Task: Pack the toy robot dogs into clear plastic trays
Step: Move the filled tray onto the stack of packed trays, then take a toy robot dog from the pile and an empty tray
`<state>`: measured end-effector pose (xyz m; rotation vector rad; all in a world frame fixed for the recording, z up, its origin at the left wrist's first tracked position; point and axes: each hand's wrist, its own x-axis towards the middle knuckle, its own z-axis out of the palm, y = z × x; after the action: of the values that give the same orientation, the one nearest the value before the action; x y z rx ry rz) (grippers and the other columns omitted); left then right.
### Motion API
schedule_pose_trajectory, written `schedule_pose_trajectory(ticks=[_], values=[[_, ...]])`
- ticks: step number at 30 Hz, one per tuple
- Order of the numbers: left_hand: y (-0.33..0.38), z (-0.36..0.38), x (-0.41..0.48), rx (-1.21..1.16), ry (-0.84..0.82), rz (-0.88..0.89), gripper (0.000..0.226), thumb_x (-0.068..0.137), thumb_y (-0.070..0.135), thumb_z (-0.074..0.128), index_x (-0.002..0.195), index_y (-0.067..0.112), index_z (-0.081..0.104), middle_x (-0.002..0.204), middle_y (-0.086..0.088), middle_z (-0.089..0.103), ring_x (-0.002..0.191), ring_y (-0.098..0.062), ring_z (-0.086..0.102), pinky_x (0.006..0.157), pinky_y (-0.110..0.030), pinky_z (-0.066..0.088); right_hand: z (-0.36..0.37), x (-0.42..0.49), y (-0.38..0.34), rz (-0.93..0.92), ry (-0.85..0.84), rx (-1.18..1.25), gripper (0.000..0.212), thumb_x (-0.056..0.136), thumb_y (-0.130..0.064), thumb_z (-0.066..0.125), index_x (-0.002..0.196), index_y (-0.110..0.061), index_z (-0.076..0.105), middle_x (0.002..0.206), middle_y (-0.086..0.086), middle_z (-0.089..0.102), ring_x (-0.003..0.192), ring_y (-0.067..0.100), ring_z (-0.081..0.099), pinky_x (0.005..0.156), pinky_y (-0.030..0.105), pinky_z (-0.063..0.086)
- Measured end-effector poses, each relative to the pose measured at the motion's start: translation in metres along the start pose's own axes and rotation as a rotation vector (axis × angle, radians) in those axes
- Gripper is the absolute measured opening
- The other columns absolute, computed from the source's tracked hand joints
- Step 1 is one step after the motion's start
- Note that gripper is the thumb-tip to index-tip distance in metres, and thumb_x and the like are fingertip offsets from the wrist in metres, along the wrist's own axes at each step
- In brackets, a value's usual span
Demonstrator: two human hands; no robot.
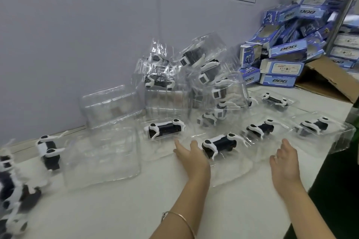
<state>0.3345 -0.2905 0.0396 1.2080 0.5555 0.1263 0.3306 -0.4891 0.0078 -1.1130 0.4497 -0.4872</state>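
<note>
A toy robot dog (219,145) is seen lying in a clear plastic tray (231,175) on the white desk (126,209). It is placed between the hands, just right of the left hand (191,158) and apart from the right hand (286,161). The tray's edges are blurred by glare, and the loose dogs (11,190) at the left border are cut off. Both hands are held spread, fingers straight, with nothing gripped. Whether they touch the plastic cannot be told.
</note>
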Motion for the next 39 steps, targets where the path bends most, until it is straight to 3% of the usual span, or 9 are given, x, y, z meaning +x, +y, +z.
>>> schedule_pose_trajectory(ticks=[4, 7, 11, 15, 19, 22, 30, 34, 39], values=[[0.015, -0.062, -0.014, -0.259, 0.287, 0.16, 0.036, 0.095, 0.007, 0.047, 0.114, 0.034, 0.058, 0.124, 0.007, 0.052, 0.111, -0.01, 0.05, 0.088, -0.022, 0.034, 0.006, -0.029, 0.001, -0.225, 0.183, -0.109, 0.045, 0.083, -0.037, 0.05, 0.128, -0.03, 0.052, 0.12, -0.009, 0.054, 0.112, 0.003, 0.048, 0.099, 0.021, 0.035], [0.039, -0.135, -0.004, -0.194, 0.552, 0.479, 0.042, 0.089, 0.0, 0.054, 0.099, 0.04, 0.055, 0.121, 0.008, 0.044, 0.108, -0.007, 0.052, 0.091, -0.026, 0.042, 0.027, -0.064, 0.006, -0.505, 0.151, -0.116, 0.047, 0.069, -0.035, 0.053, 0.116, -0.032, 0.049, 0.117, -0.011, 0.052, 0.111, -0.002, 0.049, 0.11, 0.03, 0.037], [0.064, -0.228, 0.032, -0.075, 0.671, 0.525, 0.036, 0.091, 0.002, 0.059, 0.121, 0.021, 0.051, 0.14, -0.003, 0.033, 0.123, -0.018, 0.045, 0.104, -0.038, 0.042, 0.085, -0.126, 0.029, -0.881, -0.253, -0.244, 0.026, 0.077, -0.024, 0.059, 0.103, -0.019, 0.059, 0.103, -0.004, 0.055, 0.1, 0.017, 0.055, 0.095, 0.03, 0.044], [0.065, -0.273, 0.049, -0.004, 0.555, 0.487, 0.036, 0.095, 0.001, 0.052, 0.118, 0.028, 0.046, 0.125, 0.001, 0.049, 0.116, -0.012, 0.048, 0.086, -0.019, 0.038, 0.168, -0.181, 0.054, -1.133, -0.873, -0.547, 0.023, 0.082, -0.02, 0.066, 0.102, -0.011, 0.07, 0.109, 0.001, 0.062, 0.106, 0.01, 0.056, 0.096, 0.02, 0.044], [0.056, -0.301, 0.052, 0.214, 0.43, 0.493, 0.045, 0.089, -0.008, 0.052, 0.117, 0.027, 0.052, 0.123, 0.0, 0.054, 0.117, -0.012, 0.05, 0.098, -0.03, 0.037, 0.25, -0.208, 0.083, -1.028, -1.169, -1.143, 0.062, 0.093, -0.037, 0.063, 0.147, -0.018, 0.04, 0.144, 0.002, 0.048, 0.133, 0.021, 0.044, 0.109, 0.038, 0.035], [0.059, -0.325, 0.058, 0.321, 0.363, 0.518, 0.049, 0.087, -0.013, 0.051, 0.123, 0.02, 0.052, 0.131, 0.006, 0.051, 0.121, -0.01, 0.049, 0.107, -0.034, 0.038, 0.282, -0.214, 0.102, -1.037, -1.142, -1.435, 0.054, 0.101, -0.047, 0.043, 0.15, -0.029, 0.03, 0.138, -0.004, 0.051, 0.127, 0.019, 0.046, 0.1, 0.035, 0.032], [0.074, -0.392, 0.066, 0.257, 0.484, 0.497, 0.026, 0.092, 0.004, 0.062, 0.11, 0.024, 0.065, 0.109, 0.009, 0.067, 0.089, 0.007, 0.064, 0.074, -0.013, 0.045, 0.276, -0.23, 0.098, -0.975, -1.111, -1.034, 0.043, 0.097, -0.051, 0.05, 0.138, -0.037, 0.048, 0.113, -0.018, 0.063, 0.104, 0.005, 0.058, 0.08, 0.023, 0.042], [0.078, -0.378, 0.047, 0.184, 0.519, 0.605, 0.013, 0.095, 0.014, 0.061, 0.104, 0.022, 0.068, 0.106, 0.005, 0.067, 0.098, -0.014, 0.063, 0.086, -0.027, 0.051, 0.278, -0.245, 0.079, -0.677, -1.057, -0.679, 0.034, 0.087, -0.049, 0.066, 0.119, -0.041, 0.058, 0.089, -0.026, 0.065, 0.075, -0.003, 0.06, 0.069, 0.016, 0.043], [0.097, -0.339, 0.01, 0.137, 0.264, 0.613, 0.037, 0.075, 0.056, 0.07, 0.091, 0.023, 0.074, 0.088, 0.01, 0.074, 0.081, 0.0, 0.064, 0.071, -0.015, 0.049, 0.285, -0.266, 0.068, -0.29, -1.083, -0.331, 0.026, 0.08, -0.042, 0.074, 0.101, -0.048, 0.059, 0.087, -0.017, 0.068, 0.07, 0.012, 0.068, 0.06, 0.023, 0.05]])
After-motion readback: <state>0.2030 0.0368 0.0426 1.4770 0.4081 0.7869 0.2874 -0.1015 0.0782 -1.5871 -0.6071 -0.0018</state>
